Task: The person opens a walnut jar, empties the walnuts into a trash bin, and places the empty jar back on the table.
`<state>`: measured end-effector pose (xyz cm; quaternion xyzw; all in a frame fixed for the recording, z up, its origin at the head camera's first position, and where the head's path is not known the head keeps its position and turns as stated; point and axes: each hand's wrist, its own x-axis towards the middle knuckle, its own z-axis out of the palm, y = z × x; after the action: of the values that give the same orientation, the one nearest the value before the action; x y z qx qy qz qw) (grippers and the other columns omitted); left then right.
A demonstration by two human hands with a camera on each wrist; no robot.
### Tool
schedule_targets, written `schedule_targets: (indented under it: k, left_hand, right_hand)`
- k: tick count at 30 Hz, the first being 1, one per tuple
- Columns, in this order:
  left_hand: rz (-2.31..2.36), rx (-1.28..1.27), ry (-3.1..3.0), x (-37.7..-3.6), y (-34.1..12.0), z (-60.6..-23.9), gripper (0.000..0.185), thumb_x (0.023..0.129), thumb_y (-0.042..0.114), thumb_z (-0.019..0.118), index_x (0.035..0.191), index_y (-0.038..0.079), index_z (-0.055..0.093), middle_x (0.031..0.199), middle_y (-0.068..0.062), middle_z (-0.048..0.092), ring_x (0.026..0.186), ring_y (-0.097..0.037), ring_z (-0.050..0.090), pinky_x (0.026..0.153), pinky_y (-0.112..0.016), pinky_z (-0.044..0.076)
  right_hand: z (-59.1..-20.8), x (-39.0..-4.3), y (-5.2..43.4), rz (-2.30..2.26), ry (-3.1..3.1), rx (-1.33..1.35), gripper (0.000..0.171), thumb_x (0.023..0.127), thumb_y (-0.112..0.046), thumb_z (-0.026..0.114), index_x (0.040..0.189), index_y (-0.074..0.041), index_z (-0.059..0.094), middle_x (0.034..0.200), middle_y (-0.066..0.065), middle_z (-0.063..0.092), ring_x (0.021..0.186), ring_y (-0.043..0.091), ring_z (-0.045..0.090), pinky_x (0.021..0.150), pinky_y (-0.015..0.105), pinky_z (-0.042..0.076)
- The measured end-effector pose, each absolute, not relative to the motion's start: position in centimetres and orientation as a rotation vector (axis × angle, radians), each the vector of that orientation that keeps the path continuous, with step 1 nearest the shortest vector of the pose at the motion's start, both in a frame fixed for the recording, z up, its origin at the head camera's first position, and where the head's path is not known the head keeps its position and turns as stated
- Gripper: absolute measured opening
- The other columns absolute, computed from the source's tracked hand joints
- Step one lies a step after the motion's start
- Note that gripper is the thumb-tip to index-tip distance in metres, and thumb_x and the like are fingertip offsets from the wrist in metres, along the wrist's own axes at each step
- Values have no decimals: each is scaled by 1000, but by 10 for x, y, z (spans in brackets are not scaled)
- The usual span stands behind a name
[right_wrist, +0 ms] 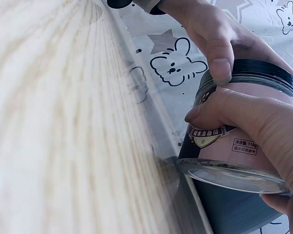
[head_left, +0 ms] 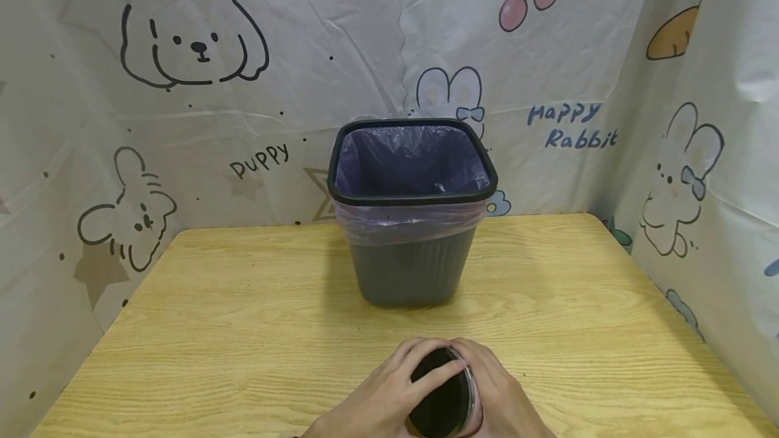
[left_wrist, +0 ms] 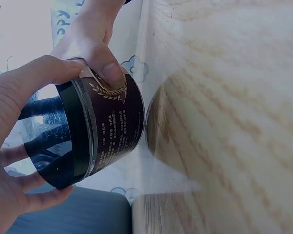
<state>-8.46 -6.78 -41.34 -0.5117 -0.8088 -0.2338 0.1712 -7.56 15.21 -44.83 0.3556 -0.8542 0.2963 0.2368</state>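
Observation:
A jar with a black lid (head_left: 441, 397) is between both hands near the table's front, tilted. Its dark, printed label (left_wrist: 116, 126) faces the left wrist camera, and a pink side (right_wrist: 246, 109) above a clear base shows in the right wrist view. My left hand (head_left: 389, 391) grips the lid from the left, its fingers spread over the rim. Around the jar's body my right hand (head_left: 505, 397) is curled, its thumb (left_wrist: 110, 70) pressing the label. Whether the base touches the table cannot be told.
A grey bin (head_left: 414, 269) with a black rim and a purple liner stands beyond the hands, towards the back of the wooden table (head_left: 243, 316). Printed cloth (head_left: 359, 32) hangs behind the table and along both sides.

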Motion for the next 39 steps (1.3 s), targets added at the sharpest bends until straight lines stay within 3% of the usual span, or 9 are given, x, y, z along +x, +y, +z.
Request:
schedule_targets:
  k: [16, 27, 39]
  left_hand:
    - [-633, -1405, -2287, -83, -68, -415, 99, 73, 59, 76, 150, 16, 33, 144, -9, 37, 124, -21, 44, 97, -34, 45]
    - [-701, -1471, -2281, -85, -68, -415, 99, 72, 56, 78, 150, 17, 33, 147, -7, 33, 133, -18, 36, 107, -33, 36]
    - [-676, -1490, -2299, -85, -68, -413, 98, 74, 57, 76, 151, 19, 31, 148, -7, 32, 130, -19, 38, 103, -34, 40]
  right_hand:
    - [-449, -76, 151, 813, -2336, 985, 108, 60, -62, 83, 141, -3, 43, 132, 8, 51, 116, 23, 53, 81, 45, 55]
    - [-450, -76, 153, 797, -2340, 986, 111, 59, -62, 84, 141, -1, 43, 132, 11, 52, 116, 26, 53, 81, 47, 54]
    - [-451, -76, 152, 786, -2329, 987, 110, 59, -63, 83, 140, 0, 43, 131, 13, 52, 115, 26, 54, 80, 47, 55]
